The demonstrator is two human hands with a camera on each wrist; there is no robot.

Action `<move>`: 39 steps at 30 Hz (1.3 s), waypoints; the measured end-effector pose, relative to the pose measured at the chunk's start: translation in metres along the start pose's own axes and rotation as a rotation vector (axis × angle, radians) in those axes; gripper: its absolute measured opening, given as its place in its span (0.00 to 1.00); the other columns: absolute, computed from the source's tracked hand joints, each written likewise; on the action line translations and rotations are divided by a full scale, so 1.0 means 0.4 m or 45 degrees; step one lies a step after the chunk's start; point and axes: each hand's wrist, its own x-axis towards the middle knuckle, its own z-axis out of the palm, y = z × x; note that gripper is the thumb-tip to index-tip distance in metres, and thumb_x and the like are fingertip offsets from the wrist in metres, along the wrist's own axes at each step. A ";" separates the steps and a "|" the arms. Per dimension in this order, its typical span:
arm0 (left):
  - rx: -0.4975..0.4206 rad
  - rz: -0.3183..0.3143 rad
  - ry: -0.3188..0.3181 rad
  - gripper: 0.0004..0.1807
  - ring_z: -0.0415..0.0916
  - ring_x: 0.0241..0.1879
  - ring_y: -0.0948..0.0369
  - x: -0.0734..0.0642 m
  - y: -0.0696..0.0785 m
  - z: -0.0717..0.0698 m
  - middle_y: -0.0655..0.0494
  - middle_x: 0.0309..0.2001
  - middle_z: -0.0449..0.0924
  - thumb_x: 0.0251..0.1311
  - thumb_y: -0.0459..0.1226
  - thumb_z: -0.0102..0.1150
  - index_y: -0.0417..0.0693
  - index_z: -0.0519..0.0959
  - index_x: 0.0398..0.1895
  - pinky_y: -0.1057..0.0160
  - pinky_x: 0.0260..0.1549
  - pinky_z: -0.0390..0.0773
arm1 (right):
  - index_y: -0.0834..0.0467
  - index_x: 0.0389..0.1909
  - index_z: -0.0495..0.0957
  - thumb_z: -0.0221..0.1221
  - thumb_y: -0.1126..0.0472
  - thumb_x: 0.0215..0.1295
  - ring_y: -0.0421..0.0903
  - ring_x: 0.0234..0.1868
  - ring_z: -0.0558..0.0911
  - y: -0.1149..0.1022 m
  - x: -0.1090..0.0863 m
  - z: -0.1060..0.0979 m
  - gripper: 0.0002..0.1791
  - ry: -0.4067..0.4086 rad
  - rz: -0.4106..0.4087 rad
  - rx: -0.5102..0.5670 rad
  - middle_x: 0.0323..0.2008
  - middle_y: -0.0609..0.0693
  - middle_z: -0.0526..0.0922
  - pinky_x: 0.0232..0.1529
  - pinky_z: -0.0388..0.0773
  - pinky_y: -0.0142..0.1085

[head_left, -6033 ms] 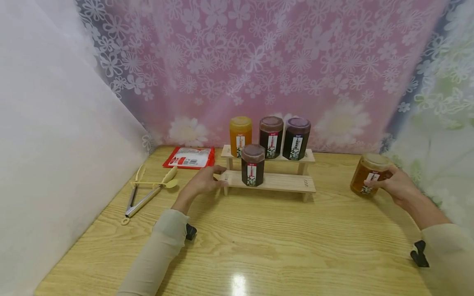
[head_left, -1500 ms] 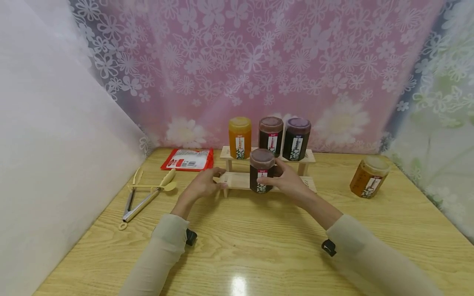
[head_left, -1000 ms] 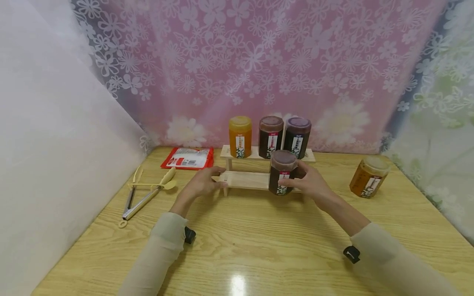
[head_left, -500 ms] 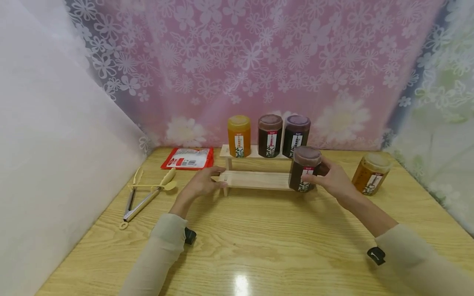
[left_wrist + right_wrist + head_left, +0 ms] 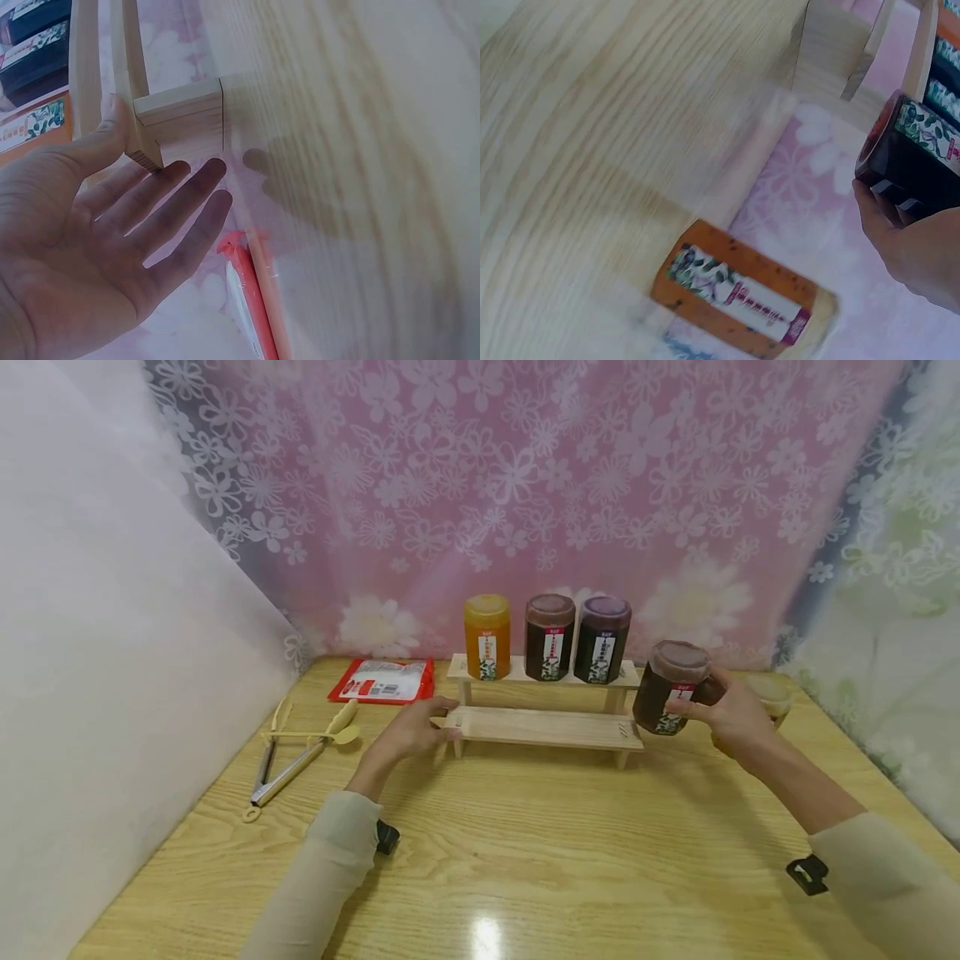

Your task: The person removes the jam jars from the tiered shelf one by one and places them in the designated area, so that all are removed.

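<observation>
My right hand grips a dark jam jar around its side, tilted in the air just right of the wooden two-tier stand. Its label and dark base show in the right wrist view. My left hand holds the left end of the stand's lower tier, thumb at the front edge and fingers behind; in the left wrist view its other fingers spread loosely beside the leg. On the upper tier stand an orange jar, a dark brown jar and a purple-lidded jar. The lower tier bears nothing.
An amber jar stands on the table behind my right hand, partly hidden in the head view. At the left lie tongs with yellow tips and a red-and-white packet. A floral curtain closes off the back.
My right hand set the amber jar down on the right, then took the dark jar off the lower tier and carried it right past the stand's end. The left hand stayed at the stand.
</observation>
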 end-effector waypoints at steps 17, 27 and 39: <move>0.007 0.018 0.009 0.30 0.75 0.66 0.45 -0.002 0.001 0.000 0.40 0.66 0.78 0.66 0.41 0.70 0.45 0.75 0.71 0.44 0.66 0.71 | 0.67 0.81 0.49 0.66 0.57 0.72 0.66 0.72 0.64 0.095 0.034 -0.022 0.47 0.010 0.067 -0.012 0.74 0.69 0.60 0.67 0.68 0.59; 0.003 0.018 0.010 0.30 0.76 0.65 0.45 0.003 -0.007 0.005 0.40 0.65 0.79 0.67 0.40 0.70 0.45 0.76 0.70 0.44 0.66 0.72 | 0.69 0.80 0.49 0.66 0.57 0.73 0.71 0.71 0.65 0.130 0.042 -0.017 0.47 -0.010 0.085 -0.074 0.73 0.73 0.62 0.61 0.74 0.55; 0.007 0.018 0.015 0.30 0.74 0.67 0.45 0.006 -0.006 0.006 0.41 0.66 0.78 0.67 0.41 0.70 0.46 0.75 0.71 0.44 0.67 0.71 | 0.67 0.82 0.44 0.64 0.56 0.74 0.72 0.73 0.61 0.154 0.043 -0.013 0.49 -0.034 0.142 -0.024 0.75 0.74 0.57 0.57 0.77 0.47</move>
